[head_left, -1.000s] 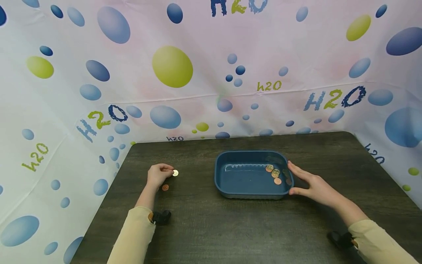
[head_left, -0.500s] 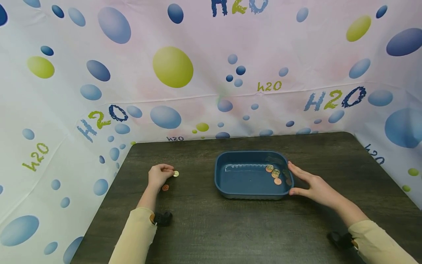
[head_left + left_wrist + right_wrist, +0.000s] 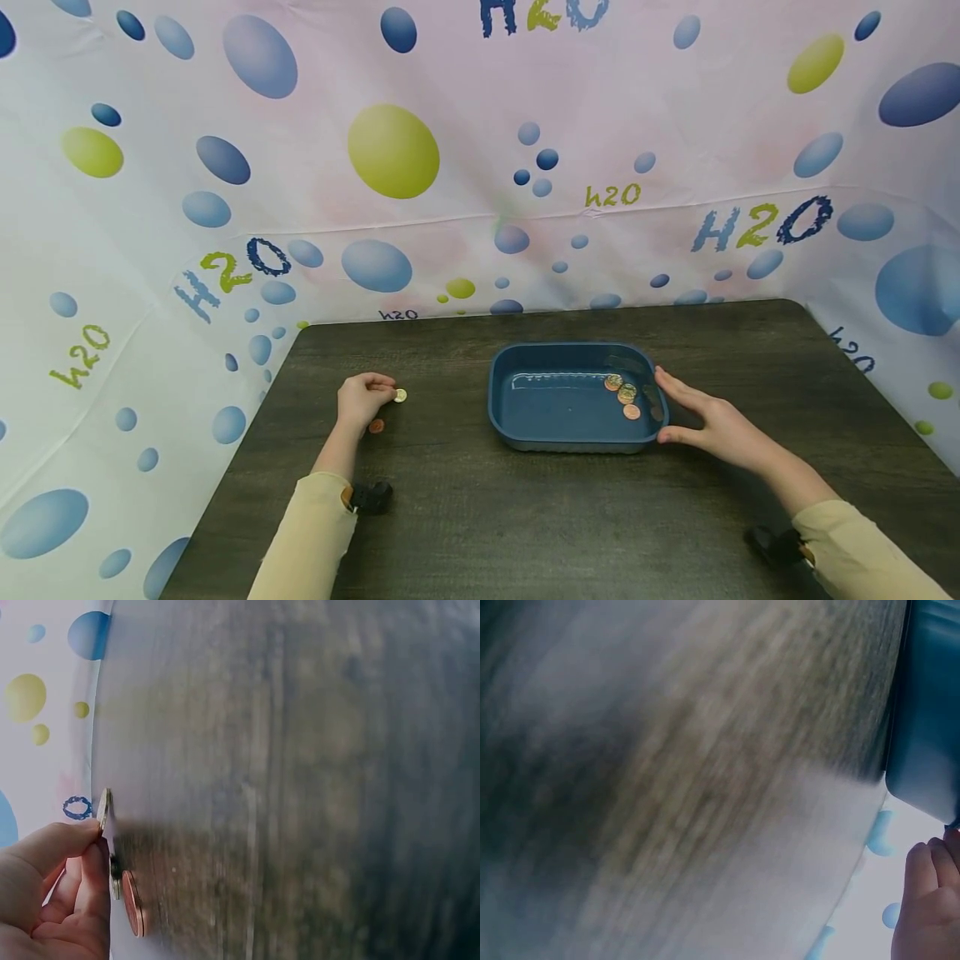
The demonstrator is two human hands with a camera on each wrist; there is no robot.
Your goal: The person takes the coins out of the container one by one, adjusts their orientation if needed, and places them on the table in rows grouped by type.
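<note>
My left hand [image 3: 360, 400] pinches a gold-coloured coin [image 3: 401, 396] between thumb and fingertips, low over the left part of the table. In the left wrist view that coin [image 3: 104, 810] stands on edge at the thumb tip. Just below the hand lies a copper coin [image 3: 377, 426]; up close, the copper coin [image 3: 133, 904] shows beside a further coin edge [image 3: 115, 885], partly hidden. My right hand [image 3: 712, 425] rests against the right end of a blue rectangular tub [image 3: 525, 439], fingers extended and thumb spread. Several copper and gold coins [image 3: 632, 412] lie inside at its right.
The dark wood-grain table [image 3: 480, 517] runs back to a printed curtain [image 3: 480, 167] with bubbles and lettering, which also hangs along both sides. Black wrist cameras [image 3: 370, 497] sit on both forearms, over light yellow sleeves [image 3: 303, 533].
The left hand and its gold coin have shifted very slightly right and nearer, the coin now tilted a little. The right hand and the tub stay put.
</note>
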